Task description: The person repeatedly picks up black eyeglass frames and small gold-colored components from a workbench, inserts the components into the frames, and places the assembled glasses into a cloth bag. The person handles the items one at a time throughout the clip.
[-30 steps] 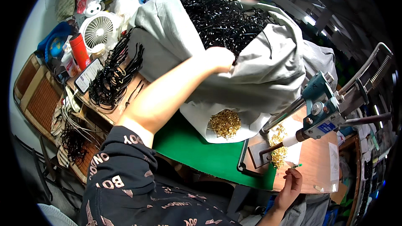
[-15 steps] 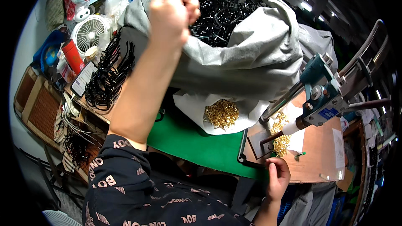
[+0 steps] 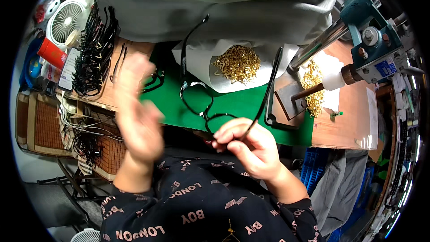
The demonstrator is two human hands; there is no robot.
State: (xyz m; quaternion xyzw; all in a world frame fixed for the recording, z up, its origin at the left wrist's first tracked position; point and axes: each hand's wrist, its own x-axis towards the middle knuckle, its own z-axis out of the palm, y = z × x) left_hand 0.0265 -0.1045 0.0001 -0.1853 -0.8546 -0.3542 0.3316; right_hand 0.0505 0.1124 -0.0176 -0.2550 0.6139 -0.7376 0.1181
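A black eyeglass frame (image 3: 182, 58) with its temples spread hangs over the green mat (image 3: 170, 107), one temple pointing up at each side. Its lower rim is pinched between the thumb and fingers of my right hand (image 3: 253, 150). My left hand (image 3: 139, 112) is smeared by motion at the mat's left side, its fingers seemingly stretched out and nothing visible in them. Just beside it lies another black frame (image 3: 156, 81), partly hidden. Small gold metal parts (image 3: 238, 64) are heaped on a white sheet (image 3: 197, 58) beyond the held frame.
A teal bench press (image 3: 369, 36) stands at the right over a dark metal block (image 3: 286, 103), with more gold parts (image 3: 313, 89) beside it. A grey cloth sack (image 3: 215, 22) fills the back. Black frames (image 3: 92, 58), a phone (image 3: 68, 71) and a white fan (image 3: 67, 22) crowd the left.
My left hand has come down from the sack's dark pile to the mat's left side. My right hand has moved left from beside the press and now holds the eyeglass frame. The view has tilted downward.
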